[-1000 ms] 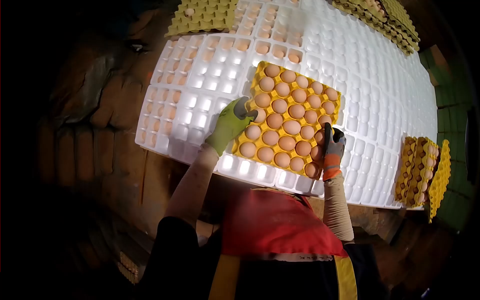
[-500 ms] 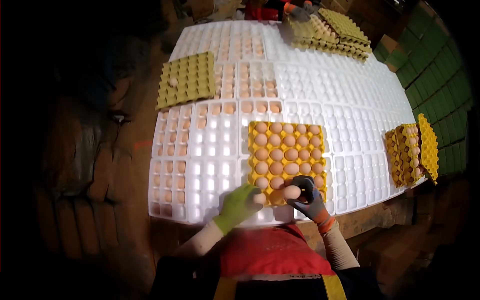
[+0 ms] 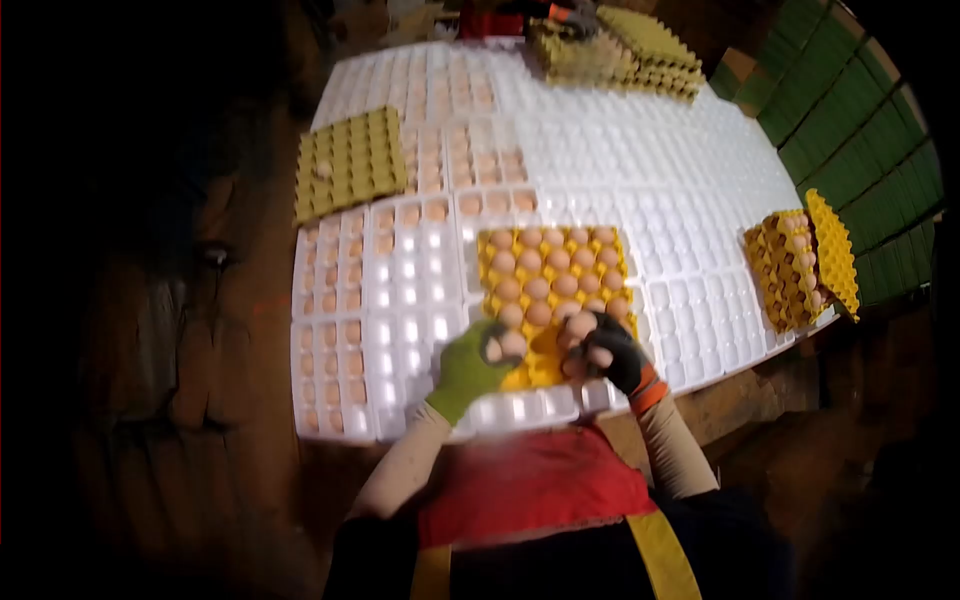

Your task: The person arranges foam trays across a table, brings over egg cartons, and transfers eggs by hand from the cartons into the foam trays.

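Note:
A yellow egg tray [image 3: 545, 368] lies before me on the white plastic egg trays, with rows of brown eggs [image 3: 538, 289] in its far part and bare cups at its near edge. My left hand [image 3: 466, 372], in a green glove, is closed around eggs [image 3: 512, 344] at the tray's near left corner. Over the near right part, my right hand [image 3: 618, 352], in a dark glove with an orange cuff, grips several eggs [image 3: 581, 326]. Its fingers partly hide them, so their exact number is unclear.
White trays [image 3: 412, 345] cover the table, those on the left partly filled with eggs. An olive tray [image 3: 365, 165] with one egg sits at left. Stacked olive trays [image 3: 665, 75] stand beside another person's gloved hand [image 3: 573, 20]. Yellow trays with eggs [image 3: 775, 268] stand at right.
Both hands have lifted eggs from the tray's near row, leaving bare yellow cups there. My right hand now holds more than one egg. The whole view has shifted slightly.

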The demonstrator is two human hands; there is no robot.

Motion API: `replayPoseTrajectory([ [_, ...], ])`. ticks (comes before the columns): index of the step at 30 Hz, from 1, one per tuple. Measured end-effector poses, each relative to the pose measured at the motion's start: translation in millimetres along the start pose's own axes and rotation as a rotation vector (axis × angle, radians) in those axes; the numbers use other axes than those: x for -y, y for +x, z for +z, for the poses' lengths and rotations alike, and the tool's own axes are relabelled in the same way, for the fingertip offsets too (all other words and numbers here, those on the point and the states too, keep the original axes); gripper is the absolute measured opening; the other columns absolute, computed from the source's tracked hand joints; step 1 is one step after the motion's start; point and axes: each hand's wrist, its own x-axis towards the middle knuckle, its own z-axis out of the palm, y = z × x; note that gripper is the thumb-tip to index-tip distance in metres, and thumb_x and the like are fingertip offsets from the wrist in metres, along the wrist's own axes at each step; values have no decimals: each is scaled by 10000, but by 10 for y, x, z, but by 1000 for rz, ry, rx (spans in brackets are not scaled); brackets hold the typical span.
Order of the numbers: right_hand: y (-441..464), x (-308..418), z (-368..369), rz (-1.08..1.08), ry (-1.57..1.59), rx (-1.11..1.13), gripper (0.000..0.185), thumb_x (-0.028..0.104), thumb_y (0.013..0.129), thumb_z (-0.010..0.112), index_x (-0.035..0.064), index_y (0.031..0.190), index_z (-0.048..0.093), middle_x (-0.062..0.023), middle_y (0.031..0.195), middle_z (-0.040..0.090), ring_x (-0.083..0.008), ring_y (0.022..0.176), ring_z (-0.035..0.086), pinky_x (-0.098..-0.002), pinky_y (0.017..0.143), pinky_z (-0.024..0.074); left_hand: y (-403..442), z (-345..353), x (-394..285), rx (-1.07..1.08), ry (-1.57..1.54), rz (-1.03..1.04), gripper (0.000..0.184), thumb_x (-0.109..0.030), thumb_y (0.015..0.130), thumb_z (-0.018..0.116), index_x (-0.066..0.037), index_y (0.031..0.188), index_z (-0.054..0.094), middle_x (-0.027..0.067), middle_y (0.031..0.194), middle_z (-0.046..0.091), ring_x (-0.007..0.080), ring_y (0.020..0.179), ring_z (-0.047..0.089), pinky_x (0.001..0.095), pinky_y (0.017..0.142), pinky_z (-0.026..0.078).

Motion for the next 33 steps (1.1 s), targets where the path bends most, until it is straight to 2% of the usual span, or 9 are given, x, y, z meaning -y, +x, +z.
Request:
replayPoseTrajectory([
  [5,159,275,198,-5,-509,-64,504,153,859,694,99,1346,575,-104,1267,597,-256,1006,688,-368,799,579,-134,-382,-2,-9,-1186,-447,622,-222,974,639,-116,1529,379,117,1344,609,210,1016,690,250,609,526],
  [7,337,179,309,-333,-1398,-111,458,208,841,753,146,1276,623,-126,1283,580,-288,939,686,-386,759,566,62,-361,81,13,-1122,-445,587,-229,942,691,-111,1477,480,105,1361,591,214,1060,677,287,666,552],
  [9,469,203,576,-350,-1628,-134,374,254,829,769,192,1180,657,-130,1259,560,-305,912,674,-396,717,569,319,-208,52,-89,-113,73,513,-226,883,754,-144,1369,611,117,1344,599,255,1085,672,353,784,575],
  [11,618,151,735,-303,-2026,-178,292,257,842,743,217,1121,667,-111,1230,544,-286,921,670,-393,687,570,400,-55,-53,-16,344,20,506,-215,759,822,-193,1246,684,128,1345,563,333,1133,634,435,906,550],
  [17,655,394,529,-234,-1784,-25,376,350,813,794,184,1136,694,-100,1241,562,-281,1016,666,-413,743,579,655,113,-141,247,720,-142,530,-271,725,849,-193,1226,693,118,1352,574,324,1128,640,450,899,550],
  [20,788,636,299,6,-978,103,539,430,813,821,138,1251,706,-97,1303,626,-250,1112,656,-354,908,549,571,-256,240,-108,-94,-154,472,-233,779,874,-158,1214,710,90,1186,666,244,1050,675,397,911,546],
  [22,1041,714,371,110,-499,238,546,380,828,825,63,1252,691,-66,1337,617,-221,1106,646,-357,920,544,719,-599,523,-186,-689,-661,444,-163,806,874,-79,1205,700,9,1042,705,108,806,656,261,607,528],
  [25,1836,704,870,-177,-1025,210,563,419,798,837,79,1224,696,-94,1274,651,-258,1084,666,-388,929,539,1141,-811,1144,-606,455,-146,403,-190,801,843,-98,1170,708,80,1103,681,254,938,677,391,757,554],
  [33,2912,180,1631,-332,-1510,92,312,332,896,679,211,1183,665,-125,1277,599,-326,1069,666,-453,869,543,1265,-855,1452,-425,408,-226,403,-265,850,766,-190,1240,701,85,1218,692,310,1129,649,408,947,527],
])
